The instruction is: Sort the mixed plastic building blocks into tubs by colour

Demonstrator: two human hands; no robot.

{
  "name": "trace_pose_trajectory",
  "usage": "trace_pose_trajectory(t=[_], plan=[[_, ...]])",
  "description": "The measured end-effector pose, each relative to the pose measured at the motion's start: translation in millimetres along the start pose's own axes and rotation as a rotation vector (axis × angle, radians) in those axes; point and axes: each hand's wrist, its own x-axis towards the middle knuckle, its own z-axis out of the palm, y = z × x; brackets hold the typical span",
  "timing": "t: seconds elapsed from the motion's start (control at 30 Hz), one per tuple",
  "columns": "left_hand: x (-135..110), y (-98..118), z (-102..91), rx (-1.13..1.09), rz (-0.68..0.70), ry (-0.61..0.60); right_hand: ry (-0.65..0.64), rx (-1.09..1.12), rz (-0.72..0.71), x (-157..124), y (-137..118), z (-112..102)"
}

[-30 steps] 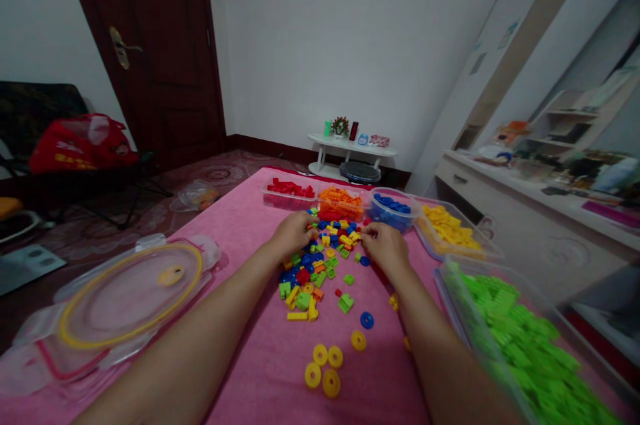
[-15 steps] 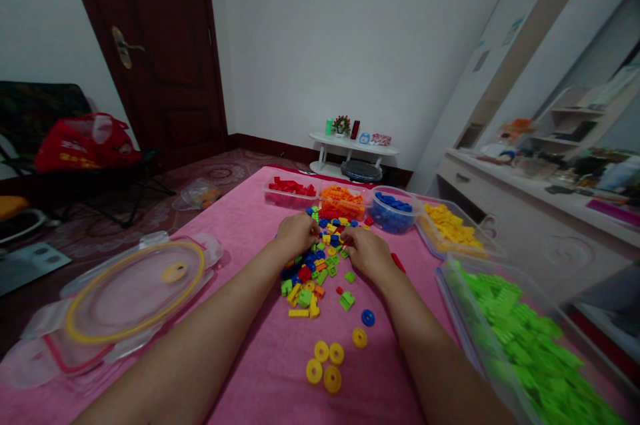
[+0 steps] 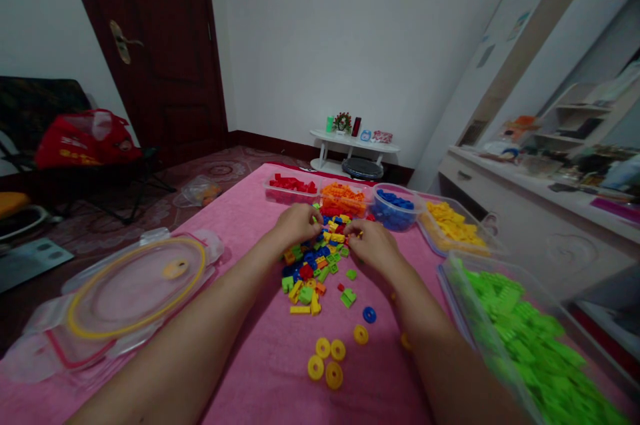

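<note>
A mixed pile of small toy building bricks in several colours lies on the pink cloth between my hands. My left hand is at the pile's far left side, its fingers curled down among the bricks. Across from it, my right hand has thumb and fingers bent together at the pile's right edge. Whatever small piece either hand pinches is too small or hidden to make out. Closer to me lie yellow rings, a blue ring and a few loose green bricks.
Clear tubs of red bricks, orange bricks, blue bricks, yellow bricks and green bricks line the far and right sides. Clear lids lie at left. A white dresser stands beyond the right edge.
My left hand has shifted slightly farther into the pile, and my right hand slightly to the right. A yellow ring now shows beside my right forearm. The view has moved a little.
</note>
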Motion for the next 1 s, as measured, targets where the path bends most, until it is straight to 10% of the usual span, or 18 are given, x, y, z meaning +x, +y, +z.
trace_pose_trajectory(t=[0.27, 0.43, 0.63, 1.0], plan=[[-14.0, 22.1, -17.3, -0.123, 0.109, -0.485, -0.403, 0.161, -0.2, -14.1, -21.9, 1.5], [-21.5, 32.8, -24.4, 0.27, -0.007, -0.379, -0.164, -0.271, 0.046, -18.5, -32.7, -10.8], [-15.0, 21.6, -25.7, 0.221, 0.003, -0.341, -0.214, -0.116, -0.251, -19.9, -39.4, 3.7], [4.4, 26.4, -14.0, -1.289, -0.589, -0.237, -0.183, -0.078, -0.198, -17.4, -36.4, 16.9]])
